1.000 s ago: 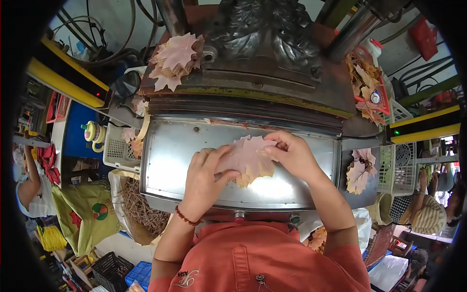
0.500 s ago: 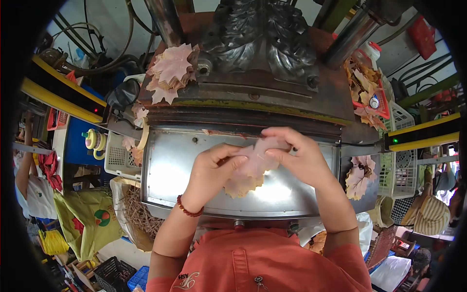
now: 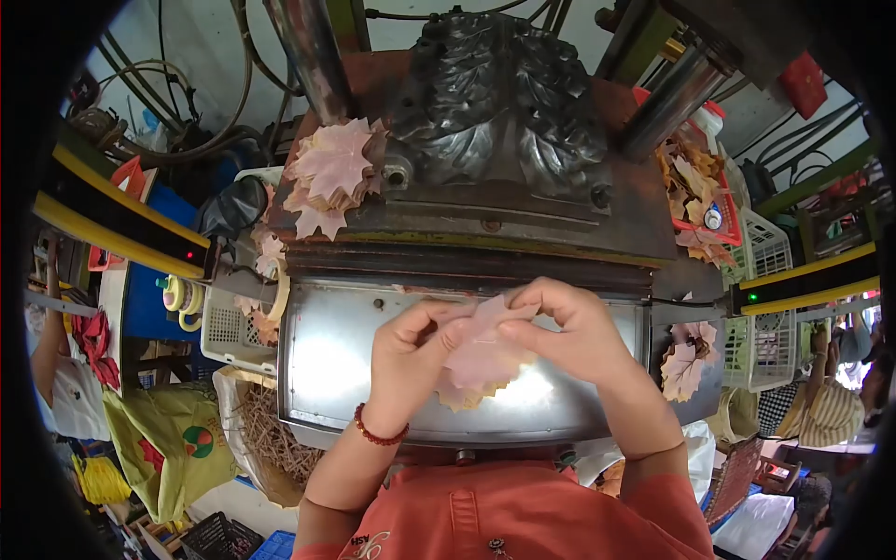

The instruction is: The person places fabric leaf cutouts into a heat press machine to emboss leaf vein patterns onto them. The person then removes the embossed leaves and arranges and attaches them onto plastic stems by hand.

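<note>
Thin, pale pink maple-leaf cutouts with yellowish edges, the artificial leaves (image 3: 481,359), are held up in front of me over a metal tray. My left hand (image 3: 415,350) is closed, pinching their left side between thumb and fingers. On the right side, my right hand (image 3: 569,331) pinches the upper part of the same leaves, thumb on top. How many layers they hold cannot be made out. Beneath both hands lies the shiny metal tray (image 3: 327,345). Beyond it stands a dark metal mould (image 3: 495,121) with leaf-vein relief.
A pile of pink leaves (image 3: 331,173) sits left of the mould, and more leaves (image 3: 689,364) lie right of the tray. Yellow-black sensor bars (image 3: 131,219) flank both sides. A red basket (image 3: 733,224) holds brownish leaves; a white crate (image 3: 233,331) stands at left.
My view has tilted up slightly, so the machine appears lower. Between my hands the leaves have been turned and spread flatter, with a leaf's face showing more; both hands still pinch them.
</note>
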Demonstrator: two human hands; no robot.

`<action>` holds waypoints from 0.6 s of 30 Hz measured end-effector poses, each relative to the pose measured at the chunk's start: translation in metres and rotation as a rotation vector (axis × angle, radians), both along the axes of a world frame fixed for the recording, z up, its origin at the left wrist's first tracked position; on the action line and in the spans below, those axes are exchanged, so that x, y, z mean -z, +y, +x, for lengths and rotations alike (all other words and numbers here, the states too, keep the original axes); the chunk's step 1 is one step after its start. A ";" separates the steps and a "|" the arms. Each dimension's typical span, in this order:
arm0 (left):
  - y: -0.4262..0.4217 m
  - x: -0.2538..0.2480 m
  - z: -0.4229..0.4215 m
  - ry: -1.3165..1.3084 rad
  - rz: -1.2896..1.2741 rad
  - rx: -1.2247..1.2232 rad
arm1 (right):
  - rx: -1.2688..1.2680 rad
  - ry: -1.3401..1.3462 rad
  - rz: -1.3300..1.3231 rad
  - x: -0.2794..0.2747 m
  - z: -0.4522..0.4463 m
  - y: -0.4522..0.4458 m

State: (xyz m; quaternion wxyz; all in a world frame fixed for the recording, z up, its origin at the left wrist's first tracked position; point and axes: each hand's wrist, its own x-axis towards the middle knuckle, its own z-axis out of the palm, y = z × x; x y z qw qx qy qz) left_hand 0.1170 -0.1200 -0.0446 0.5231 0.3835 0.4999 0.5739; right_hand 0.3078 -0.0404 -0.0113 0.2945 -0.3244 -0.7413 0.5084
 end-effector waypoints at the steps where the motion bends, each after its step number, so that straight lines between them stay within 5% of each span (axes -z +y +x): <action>1: -0.002 -0.002 0.000 -0.024 -0.002 -0.007 | 0.042 -0.031 -0.042 -0.001 0.000 0.000; 3: -0.003 -0.005 -0.004 -0.072 -0.018 -0.011 | 0.123 -0.047 0.035 -0.017 -0.002 0.004; 6: -0.005 0.010 -0.021 0.244 0.005 0.023 | 0.227 0.088 0.091 -0.033 0.004 0.027; 7: -0.006 0.009 -0.028 0.642 -0.020 0.084 | 0.336 0.061 0.168 -0.045 -0.001 0.035; 10: -0.010 0.018 -0.026 1.117 0.080 0.063 | 0.479 0.135 0.470 -0.075 -0.015 0.090; 15: -0.007 0.026 -0.025 0.928 0.086 0.118 | 0.467 -0.198 0.817 -0.070 -0.019 0.233; 18: -0.007 0.025 -0.026 0.857 -0.020 0.158 | 0.629 -0.489 0.744 -0.069 -0.042 0.272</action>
